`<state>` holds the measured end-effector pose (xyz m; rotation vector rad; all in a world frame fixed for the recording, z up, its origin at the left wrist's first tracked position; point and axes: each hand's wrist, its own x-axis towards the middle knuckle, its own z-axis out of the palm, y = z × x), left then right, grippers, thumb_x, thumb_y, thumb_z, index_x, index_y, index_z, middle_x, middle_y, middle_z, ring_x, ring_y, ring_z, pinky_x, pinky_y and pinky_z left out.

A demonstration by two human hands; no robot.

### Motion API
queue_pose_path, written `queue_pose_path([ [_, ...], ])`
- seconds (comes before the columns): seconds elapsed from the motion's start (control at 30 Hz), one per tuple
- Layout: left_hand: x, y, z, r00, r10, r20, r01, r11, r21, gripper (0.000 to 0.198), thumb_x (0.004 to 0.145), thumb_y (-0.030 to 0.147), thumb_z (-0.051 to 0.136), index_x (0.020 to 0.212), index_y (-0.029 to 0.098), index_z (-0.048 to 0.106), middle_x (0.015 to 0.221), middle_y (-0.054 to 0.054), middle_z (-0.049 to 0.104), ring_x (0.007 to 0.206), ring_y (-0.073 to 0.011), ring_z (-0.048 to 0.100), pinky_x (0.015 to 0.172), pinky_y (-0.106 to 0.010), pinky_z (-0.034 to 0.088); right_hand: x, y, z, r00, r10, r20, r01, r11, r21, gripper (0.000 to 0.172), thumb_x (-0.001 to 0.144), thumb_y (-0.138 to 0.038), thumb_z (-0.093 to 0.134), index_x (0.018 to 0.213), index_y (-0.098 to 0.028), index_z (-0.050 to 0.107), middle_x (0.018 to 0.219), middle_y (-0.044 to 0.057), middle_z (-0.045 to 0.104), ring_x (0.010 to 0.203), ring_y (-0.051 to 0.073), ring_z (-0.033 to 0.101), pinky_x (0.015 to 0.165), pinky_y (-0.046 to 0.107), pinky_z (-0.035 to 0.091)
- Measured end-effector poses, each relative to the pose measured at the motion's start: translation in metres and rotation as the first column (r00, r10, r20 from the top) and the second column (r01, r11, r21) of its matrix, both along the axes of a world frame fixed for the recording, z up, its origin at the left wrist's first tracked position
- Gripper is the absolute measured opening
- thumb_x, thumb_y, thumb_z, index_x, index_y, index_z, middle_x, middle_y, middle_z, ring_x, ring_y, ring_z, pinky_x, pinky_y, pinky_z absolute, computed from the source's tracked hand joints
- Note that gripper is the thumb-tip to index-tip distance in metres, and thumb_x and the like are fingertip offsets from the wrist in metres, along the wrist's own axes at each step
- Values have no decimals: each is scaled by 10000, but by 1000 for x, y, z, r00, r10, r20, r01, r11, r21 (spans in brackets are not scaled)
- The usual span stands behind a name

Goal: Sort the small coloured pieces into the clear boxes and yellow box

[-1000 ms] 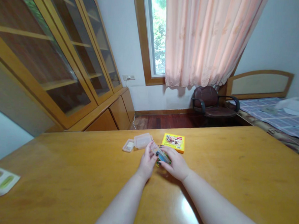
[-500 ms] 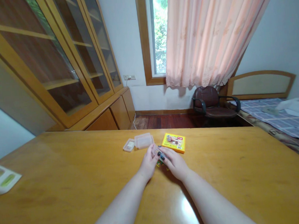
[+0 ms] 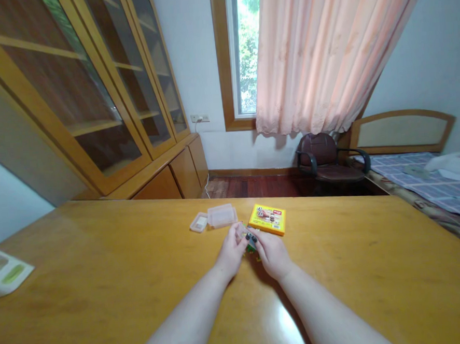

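Observation:
My left hand (image 3: 233,248) and my right hand (image 3: 270,250) meet over the middle of the table. Between their fingertips they grip a small clear plastic container (image 3: 241,230), mostly covered by the fingers. Both thumbs, with dark nails, press together on its near side. Tiny green pieces (image 3: 251,248) and yellow pieces (image 3: 259,259) show just below the hands; whether the green ones lie on the table or inside the plastic I cannot tell. Beyond my right hand lies a flat yellow box (image 3: 267,219) with a printed lid.
Left of the hands sit a clear plastic box (image 3: 222,215) and a smaller clear case (image 3: 199,222) with something white in it. A white and green printed item (image 3: 6,272) lies at the left table edge. Past the wooden table (image 3: 104,283) stands a brown armchair (image 3: 322,156).
Both hands have shifted very slightly to the right, and the thumbs have moved a little on the clear plastic. The boxes on the table stay where they were.

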<state>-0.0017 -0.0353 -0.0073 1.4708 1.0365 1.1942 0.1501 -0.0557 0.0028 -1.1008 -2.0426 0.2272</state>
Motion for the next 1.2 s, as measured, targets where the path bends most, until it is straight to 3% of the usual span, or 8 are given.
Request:
queue_pose_path([
  [0.2,3,-3,7,998,-51,41,51,999,-9,456,786,419,529,1141,157,412,1184,-130,569,1095,-223,540,964,-399,404,1,3,-2,983,-77,-164,70,996,-48,348,878,-205,339,1163,-206,539,1103,63,633,1015,183,593,895,345,470],
  [0.3,4,-1,3,996,-44,82,48,998,-44,515,765,420,561,1177,162,392,1195,-133,565,1090,-227,546,947,-397,423,1,5,-3,984,-79,-159,71,996,-57,346,872,-206,348,1156,-207,546,1100,59,634,1016,182,593,898,342,467],
  [0.47,3,5,-7,986,35,161,-26,998,-60,690,741,344,613,1300,189,239,1287,-168,472,1077,-225,558,911,-395,456,0,10,-5,982,-100,-163,86,992,-89,347,877,-212,349,1162,-224,547,1112,54,629,1030,182,586,888,340,471],
  [0.63,-2,10,-7,975,134,178,-131,991,-29,590,722,294,633,1217,184,330,1298,-169,444,1113,-224,530,945,-395,431,-1,18,-15,951,-238,-195,198,959,-204,290,859,-254,409,1078,-212,594,1044,63,657,963,204,614,844,362,487],
  [0.93,-4,7,-9,986,159,-51,-151,980,130,593,706,278,653,1236,193,403,1283,-114,479,1192,-217,453,1038,-401,328,3,28,-21,911,-304,-280,242,941,-237,229,803,-228,461,938,-192,643,961,75,675,902,214,624,819,386,485],
  [1.2,-8,-1,5,946,196,-259,-128,958,256,599,682,285,670,1239,232,456,1263,-81,493,1190,-228,447,1033,-408,327,6,31,-23,870,-365,-330,286,921,-265,215,772,-240,471,864,-197,659,880,65,684,826,217,632,766,384,496],
])
